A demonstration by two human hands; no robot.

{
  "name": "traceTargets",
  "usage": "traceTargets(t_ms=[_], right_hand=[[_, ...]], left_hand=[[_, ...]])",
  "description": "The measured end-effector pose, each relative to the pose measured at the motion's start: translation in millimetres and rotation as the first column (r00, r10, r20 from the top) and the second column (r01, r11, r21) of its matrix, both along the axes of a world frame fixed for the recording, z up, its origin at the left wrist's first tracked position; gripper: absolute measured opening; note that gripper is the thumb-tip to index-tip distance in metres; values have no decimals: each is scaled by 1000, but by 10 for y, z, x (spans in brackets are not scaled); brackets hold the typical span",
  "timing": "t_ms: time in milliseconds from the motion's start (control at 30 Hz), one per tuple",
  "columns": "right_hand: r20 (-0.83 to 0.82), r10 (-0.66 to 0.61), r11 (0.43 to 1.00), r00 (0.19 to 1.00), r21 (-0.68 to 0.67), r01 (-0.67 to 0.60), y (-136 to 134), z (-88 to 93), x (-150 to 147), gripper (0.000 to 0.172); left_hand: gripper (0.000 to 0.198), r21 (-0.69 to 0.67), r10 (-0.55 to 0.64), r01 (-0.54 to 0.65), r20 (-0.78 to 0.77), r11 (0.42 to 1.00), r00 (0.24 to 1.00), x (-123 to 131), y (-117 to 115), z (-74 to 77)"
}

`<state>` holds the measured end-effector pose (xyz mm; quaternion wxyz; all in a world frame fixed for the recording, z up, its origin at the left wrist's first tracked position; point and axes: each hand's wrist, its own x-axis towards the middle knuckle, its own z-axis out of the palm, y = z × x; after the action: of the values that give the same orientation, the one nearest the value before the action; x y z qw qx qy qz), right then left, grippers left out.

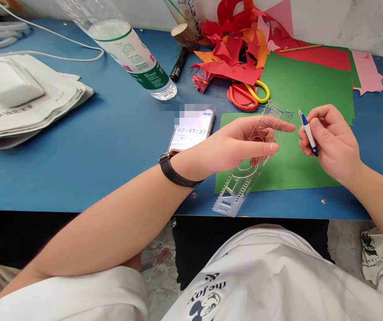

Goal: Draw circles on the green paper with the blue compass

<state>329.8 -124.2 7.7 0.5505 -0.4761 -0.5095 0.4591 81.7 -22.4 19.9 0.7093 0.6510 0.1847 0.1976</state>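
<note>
My left hand (245, 140) holds a clear plastic stencil ruler (233, 196) aslant, its thumb and index finger stretched out to the right. The ruler has cut-out shapes and a toothed edge; its lower end reaches the table's front edge. My right hand (337, 138) is closed around a small blue-and-white drawing compass (308, 133), its thin metal tips pointing up and left. Under both hands lies a sheet of green paper (298, 176). A phone (193, 129) with a running timer on its screen lies just left of my left hand.
Red-and-yellow scissors (245, 101) lie behind the ruler, near red and orange paper scraps (235, 49) and stacked green paper (308, 84). A water bottle (141, 62) stands left of a black marker (179, 64). Folded newspaper (60, 96) bears a white box (9, 82); a cable (60, 35) runs behind.
</note>
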Motion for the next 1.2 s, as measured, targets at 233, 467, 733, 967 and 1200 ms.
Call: traceTargets(t_ms=[233, 467, 733, 967, 1200], right_hand=[[33, 86, 980, 996, -184, -78, -64, 197, -17, 80], [98, 216, 958, 971, -214, -192, -107, 277, 2, 70], [109, 193, 964, 975, -205, -168, -101, 276, -27, 80], [71, 247, 947, 966, -227, -225, -129, 288, -57, 77], [138, 232, 960, 963, -192, -204, -138, 222, -69, 61]], left_hand=[[47, -1, -28, 28, -17, 1000, 999, -46, 8, 68], [41, 68, -64, 69, -72, 995, 995, -108, 70, 124], [39, 111, -77, 96, -159, 989, 984, -151, 86, 190], [31, 151, -84, 114, -191, 982, 978, -157, 83, 219], [24, 140, -132, 160, -196, 977, 972, -180, 75, 230]])
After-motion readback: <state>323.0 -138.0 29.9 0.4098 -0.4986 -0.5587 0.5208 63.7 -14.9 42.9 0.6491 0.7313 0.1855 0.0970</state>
